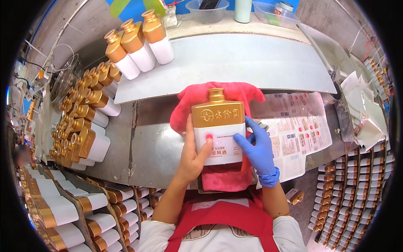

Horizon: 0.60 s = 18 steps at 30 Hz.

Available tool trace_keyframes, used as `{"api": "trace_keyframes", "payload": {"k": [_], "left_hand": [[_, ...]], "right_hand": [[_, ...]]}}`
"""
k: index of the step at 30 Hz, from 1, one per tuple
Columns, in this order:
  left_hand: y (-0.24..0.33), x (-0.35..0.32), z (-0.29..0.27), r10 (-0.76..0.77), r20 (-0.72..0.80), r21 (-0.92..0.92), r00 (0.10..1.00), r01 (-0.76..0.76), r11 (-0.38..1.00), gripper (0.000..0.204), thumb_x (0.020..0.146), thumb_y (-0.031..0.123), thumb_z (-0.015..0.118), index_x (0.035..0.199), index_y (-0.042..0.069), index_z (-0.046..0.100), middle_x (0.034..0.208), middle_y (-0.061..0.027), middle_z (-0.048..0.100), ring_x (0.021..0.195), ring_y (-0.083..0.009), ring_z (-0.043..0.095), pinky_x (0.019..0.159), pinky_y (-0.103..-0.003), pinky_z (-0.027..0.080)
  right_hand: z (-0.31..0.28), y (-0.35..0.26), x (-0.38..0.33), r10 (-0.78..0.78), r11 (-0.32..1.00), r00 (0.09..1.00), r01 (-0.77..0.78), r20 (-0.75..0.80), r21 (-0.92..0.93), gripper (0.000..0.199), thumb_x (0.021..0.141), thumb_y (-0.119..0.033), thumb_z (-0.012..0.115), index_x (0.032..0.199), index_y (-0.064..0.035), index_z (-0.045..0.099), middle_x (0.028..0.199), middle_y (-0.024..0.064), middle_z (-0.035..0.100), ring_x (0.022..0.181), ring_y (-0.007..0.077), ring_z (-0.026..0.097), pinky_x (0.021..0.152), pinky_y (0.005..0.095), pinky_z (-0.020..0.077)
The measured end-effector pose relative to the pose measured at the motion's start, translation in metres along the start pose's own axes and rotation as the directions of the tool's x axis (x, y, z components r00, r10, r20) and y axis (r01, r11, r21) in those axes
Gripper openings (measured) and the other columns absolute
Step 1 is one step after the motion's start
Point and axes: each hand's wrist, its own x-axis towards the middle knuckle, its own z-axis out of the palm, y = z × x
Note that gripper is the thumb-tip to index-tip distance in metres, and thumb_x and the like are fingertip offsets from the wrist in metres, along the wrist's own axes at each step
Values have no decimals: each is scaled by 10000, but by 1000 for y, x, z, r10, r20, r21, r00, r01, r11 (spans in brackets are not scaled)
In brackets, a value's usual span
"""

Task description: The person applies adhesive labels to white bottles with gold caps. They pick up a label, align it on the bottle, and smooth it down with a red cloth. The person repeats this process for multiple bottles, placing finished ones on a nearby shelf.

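Note:
A flat gold-and-white bottle (218, 122) lies on a red cloth (222, 176) in front of me, neck pointing away. My bare left hand (192, 156) holds its left edge, thumb pressing the white label on the bottle's lower half. My right hand (259, 148), in a blue glove, presses the label's right edge with spread fingers. Just right of the bottle lies a sheet of labels (299, 134).
Three gold-and-white bottles (140, 46) stand on a grey board (252, 63) at the back left. Several more bottles (84, 130) are packed at the left and in racks (63, 210) below. Racks of small items (357, 189) stand at the right. Clear tubs (207, 12) sit at the back.

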Motion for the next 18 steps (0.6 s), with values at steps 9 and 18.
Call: {"api": "trace_keyframes", "payload": {"k": [9, 18], "left_hand": [[-12, -1, -11, -2, -35, -226, 999, -6, 974, 654, 971, 98, 405, 1506, -35, 52, 1489, -134, 310, 1306, -200, 398, 1080, -305, 305], [-8, -19, -25, -212, -1, -415, 977, 193, 889, 559, 987, 121, 374, 1491, -28, 182, 1480, -130, 359, 1318, -219, 419, 1074, -363, 356]], "right_hand": [[-26, 8, 3, 141, 932, 989, -148, 45, 330, 342, 967, -219, 527, 1238, -30, 613, 1033, 58, 681, 627, 26, 439, 585, 171, 387], [-39, 21, -4, 255, 875, 967, -243, 28, 419, 291, 957, -179, 544, 1175, -14, 645, 929, 10, 659, 574, 3, 407, 525, 156, 331]]}}
